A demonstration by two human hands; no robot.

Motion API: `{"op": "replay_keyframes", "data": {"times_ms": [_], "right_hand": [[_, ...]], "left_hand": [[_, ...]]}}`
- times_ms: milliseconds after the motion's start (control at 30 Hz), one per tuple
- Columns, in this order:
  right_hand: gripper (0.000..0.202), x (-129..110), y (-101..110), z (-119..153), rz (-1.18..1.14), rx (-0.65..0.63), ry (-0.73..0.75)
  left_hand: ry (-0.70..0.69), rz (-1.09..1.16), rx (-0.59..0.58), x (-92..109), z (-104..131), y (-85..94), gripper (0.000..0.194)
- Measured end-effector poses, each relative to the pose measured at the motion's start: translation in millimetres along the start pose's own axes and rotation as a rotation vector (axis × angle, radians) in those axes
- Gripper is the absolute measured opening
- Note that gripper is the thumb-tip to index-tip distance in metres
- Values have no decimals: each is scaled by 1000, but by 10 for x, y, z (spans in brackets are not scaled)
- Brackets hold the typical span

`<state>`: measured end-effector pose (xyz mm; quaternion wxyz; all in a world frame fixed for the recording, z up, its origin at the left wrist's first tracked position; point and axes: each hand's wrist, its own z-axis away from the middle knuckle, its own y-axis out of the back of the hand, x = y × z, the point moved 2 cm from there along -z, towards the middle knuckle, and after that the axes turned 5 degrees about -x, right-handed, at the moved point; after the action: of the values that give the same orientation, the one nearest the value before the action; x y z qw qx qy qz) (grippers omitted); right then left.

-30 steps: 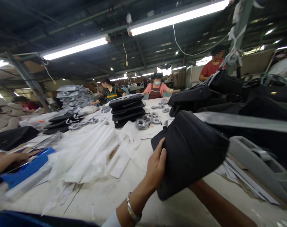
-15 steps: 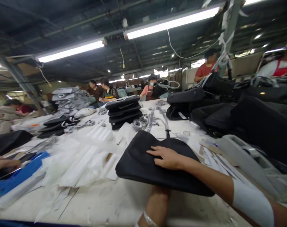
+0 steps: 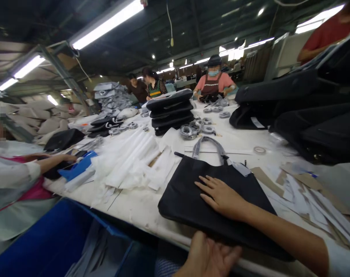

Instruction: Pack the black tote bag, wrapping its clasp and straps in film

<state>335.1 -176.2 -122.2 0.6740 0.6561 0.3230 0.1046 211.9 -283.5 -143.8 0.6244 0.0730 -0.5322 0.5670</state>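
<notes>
A black bag point(image 3: 180, 192) lies on the white table in front of me, its wrapped grey handles point(image 3: 211, 141) pointing away and a small tag point(image 3: 241, 168) beside them. My right hand point(image 3: 225, 198) rests flat on the bag's upper face with its fingers spread. Below the bag's near edge, my left hand point(image 3: 211, 254) is palm up at the table's edge, fingers apart, with nothing seen in it. Its fingertips are close to the underside of the bag; whether they touch cannot be made out.
Stacked black bags point(image 3: 170, 109) stand behind white wrapping sheets point(image 3: 131, 161). Coiled grey handles point(image 3: 189, 130) lie nearby. Cardboard and paper strips point(image 3: 304, 192) and more black bags point(image 3: 316, 123) are at the right. A co-worker's arm point(image 3: 53, 163) reaches over a blue tray point(image 3: 78, 168) at the left.
The view has shifted. The bag now lies lower on the table, its handles folded down. My left hand has come out from under it, palm up; my right hand remains on top.
</notes>
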Motion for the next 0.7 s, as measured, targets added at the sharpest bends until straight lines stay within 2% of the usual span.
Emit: {"op": "replay_keyframes", "data": {"times_ms": [67,100,133,167,233,300,333,400,500,600,700], "right_hand": [[50,-46,-82,41,66,72,20],[51,-70,-111,59,92,103,31],[52,-91,-132,75,112,129,38],[52,-109,-147,88,126,148,46],[52,-129,-165,104,146,162,55],[52,-131,-177,113,161,161,58],[52,-128,-182,117,168,164,60],[53,-121,-187,124,171,175,67],[53,-107,-164,125,139,171,67],[52,-86,-112,101,57,129,27],[51,-58,-83,56,-20,92,-8]], "left_hand": [[150,-67,-151,-27,319,24,62],[162,-176,-207,35,460,25,62],[111,-333,-223,149,568,28,59],[5,-498,-190,307,636,37,54],[-323,-844,26,687,649,107,44],[-632,-1241,287,994,530,252,36],[-680,-1406,360,1074,429,353,37],[-676,-1655,355,1100,212,566,39],[-648,-1867,340,982,34,774,45],[-658,-1931,382,921,12,766,47],[-636,-1940,410,996,-82,666,39]]}}
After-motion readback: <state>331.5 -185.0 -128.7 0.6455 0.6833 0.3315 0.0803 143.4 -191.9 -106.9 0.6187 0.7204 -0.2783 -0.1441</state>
